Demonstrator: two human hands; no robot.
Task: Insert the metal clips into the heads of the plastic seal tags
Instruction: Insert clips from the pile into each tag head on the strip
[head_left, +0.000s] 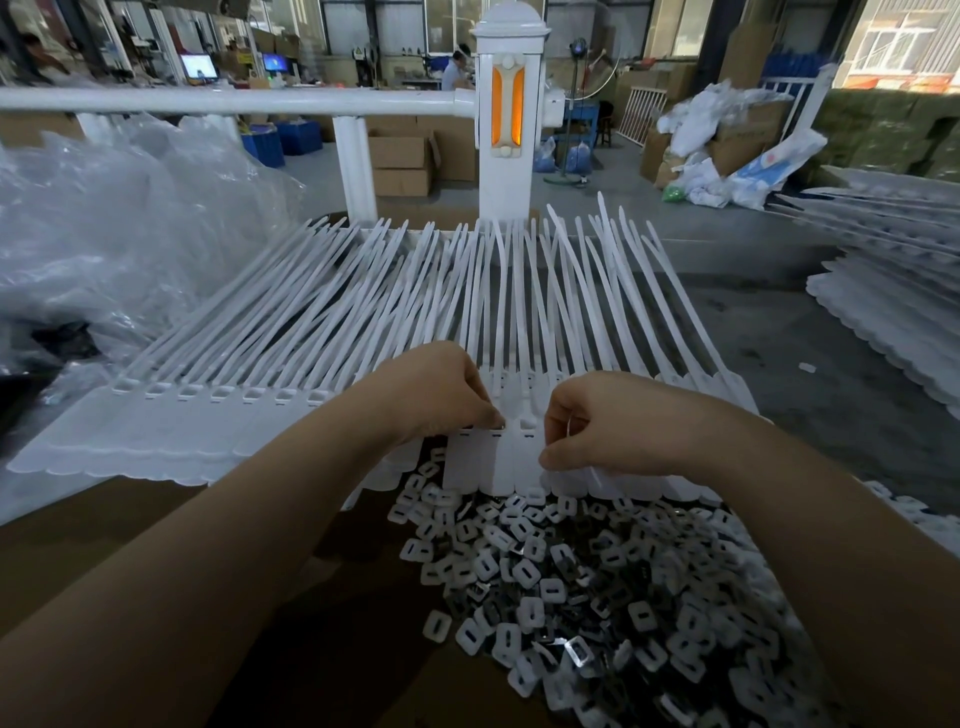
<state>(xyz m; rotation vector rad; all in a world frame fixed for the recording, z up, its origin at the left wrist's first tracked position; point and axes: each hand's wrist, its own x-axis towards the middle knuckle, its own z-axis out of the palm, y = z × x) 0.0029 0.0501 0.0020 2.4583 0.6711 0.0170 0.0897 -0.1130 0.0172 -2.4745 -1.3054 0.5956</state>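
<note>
A long row of white plastic seal tags (332, 322) lies side by side, tails fanning away from me and flat heads toward me. A heap of metal clips with white plastic caps (597, 587) fills the space in front of the heads. My left hand (441, 395) has its fingers curled, its fingertips pressing down at a tag head (498, 441) near the row's middle; what they pinch is hidden. My right hand (602, 421) hovers just right of it with curled fingers, pinching a small pale piece against the tag heads.
Crumpled clear plastic bags (104, 223) pile up at the left. A white rail and post (506, 130) stand behind the tags. More stacked tags (893, 291) lie at the right. Brown cardboard (104, 545) lies under my left arm. A person works far behind.
</note>
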